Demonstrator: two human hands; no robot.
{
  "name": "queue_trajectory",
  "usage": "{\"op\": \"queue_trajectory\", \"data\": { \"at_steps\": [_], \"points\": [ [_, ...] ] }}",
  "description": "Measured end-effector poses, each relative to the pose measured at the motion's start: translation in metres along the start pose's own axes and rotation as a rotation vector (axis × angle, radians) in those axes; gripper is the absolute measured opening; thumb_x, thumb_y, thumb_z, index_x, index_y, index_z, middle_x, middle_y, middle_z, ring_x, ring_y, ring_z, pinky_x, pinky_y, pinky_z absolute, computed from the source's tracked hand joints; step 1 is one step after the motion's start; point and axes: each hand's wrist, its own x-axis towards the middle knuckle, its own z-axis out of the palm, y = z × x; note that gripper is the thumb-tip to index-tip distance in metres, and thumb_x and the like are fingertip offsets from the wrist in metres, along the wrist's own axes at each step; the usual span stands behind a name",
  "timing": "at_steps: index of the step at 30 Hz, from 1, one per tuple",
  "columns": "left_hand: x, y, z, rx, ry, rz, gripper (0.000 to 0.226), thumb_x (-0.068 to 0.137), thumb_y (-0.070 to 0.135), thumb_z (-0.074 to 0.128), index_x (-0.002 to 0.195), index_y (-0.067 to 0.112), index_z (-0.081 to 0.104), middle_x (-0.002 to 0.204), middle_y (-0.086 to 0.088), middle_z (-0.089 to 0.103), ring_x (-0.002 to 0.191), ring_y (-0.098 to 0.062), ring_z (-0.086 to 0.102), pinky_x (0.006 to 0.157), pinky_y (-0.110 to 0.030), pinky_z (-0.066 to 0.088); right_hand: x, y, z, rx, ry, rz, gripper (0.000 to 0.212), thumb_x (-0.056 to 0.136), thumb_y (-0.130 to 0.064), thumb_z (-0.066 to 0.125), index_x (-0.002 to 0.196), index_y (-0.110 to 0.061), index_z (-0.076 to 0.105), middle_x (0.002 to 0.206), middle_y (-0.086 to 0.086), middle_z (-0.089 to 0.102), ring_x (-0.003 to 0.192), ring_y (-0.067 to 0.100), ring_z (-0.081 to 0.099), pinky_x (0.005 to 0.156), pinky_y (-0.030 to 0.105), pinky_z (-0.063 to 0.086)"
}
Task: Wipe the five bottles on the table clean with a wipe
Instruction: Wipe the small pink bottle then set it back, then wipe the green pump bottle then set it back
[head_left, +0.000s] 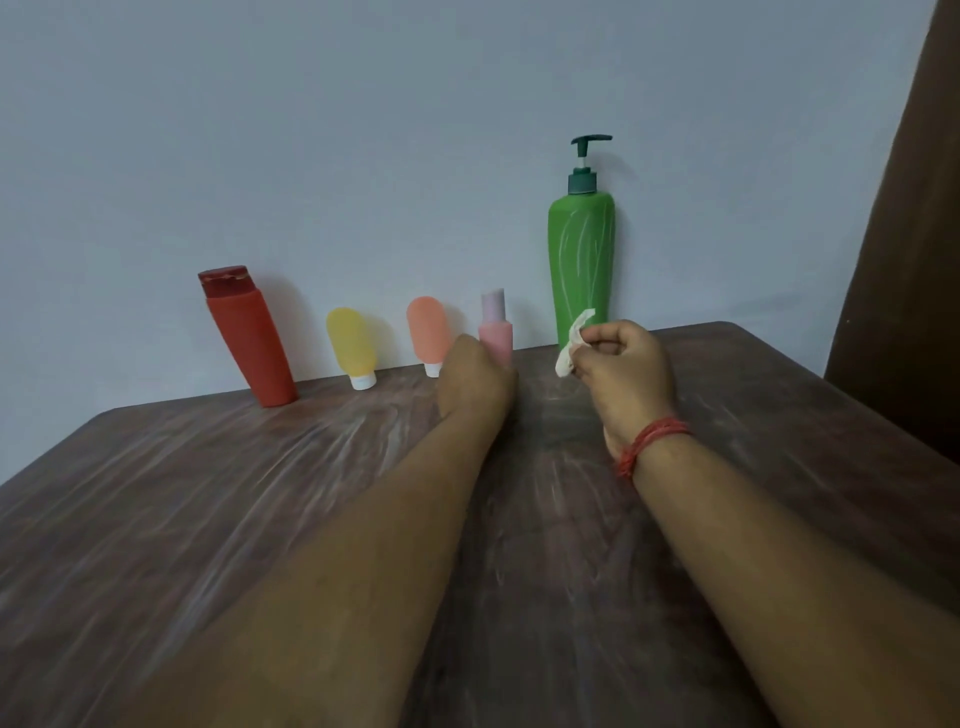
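Observation:
Five bottles stand along the wall at the table's far edge: a red bottle at the left, a yellow tube, an orange tube, a pink bottle with a pale lilac cap, and a tall green pump bottle at the right. My left hand is wrapped round the lower part of the pink bottle, hiding its base. My right hand pinches a crumpled white wipe just right of the pink bottle, in front of the green bottle's foot.
The dark brown wooden table stretches from the wall toward me. A brown curtain or panel hangs at the right edge. A red thread band circles my right wrist.

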Motion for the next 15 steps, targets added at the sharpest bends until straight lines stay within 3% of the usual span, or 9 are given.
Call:
{"op": "queue_trajectory", "data": {
  "at_steps": [2,7,15],
  "points": [
    [0.011,0.001,0.008,-0.010,0.005,-0.021,0.010,0.099,0.015,0.053,0.090,0.012,0.048,0.085,-0.005,0.055,0.082,-0.026,0.056,0.063,-0.029,0.040,0.009,0.005,-0.005,-0.002,0.017,-0.013,0.018,0.076,-0.007,0.070,0.078,-0.025,0.067,0.079,-0.004,0.073,0.081,0.015,0.072,0.083,0.047,0.060],
    [0.026,0.007,0.018,0.021,0.030,0.011,0.023,0.093,0.012,0.061,0.111,0.003,0.051,0.105,-0.014,0.063,0.095,-0.032,0.063,0.071,-0.035,0.045,0.019,0.013,-0.017,-0.006,0.040,-0.011,0.020,0.077,-0.005,0.070,0.080,-0.025,0.067,0.081,-0.005,0.073,0.081,0.013,0.072,0.083,0.045,0.060],
    [0.033,0.017,0.026,0.073,0.034,0.008,0.025,0.094,0.014,0.056,0.116,0.004,0.047,0.115,-0.017,0.062,0.105,-0.038,0.063,0.082,-0.043,0.052,0.021,0.014,-0.016,0.046,0.029,0.024,0.021,0.077,-0.003,0.069,0.081,-0.023,0.068,0.086,-0.001,0.073,0.085,0.017,0.072,0.084,0.046,0.060]
  ]
}}
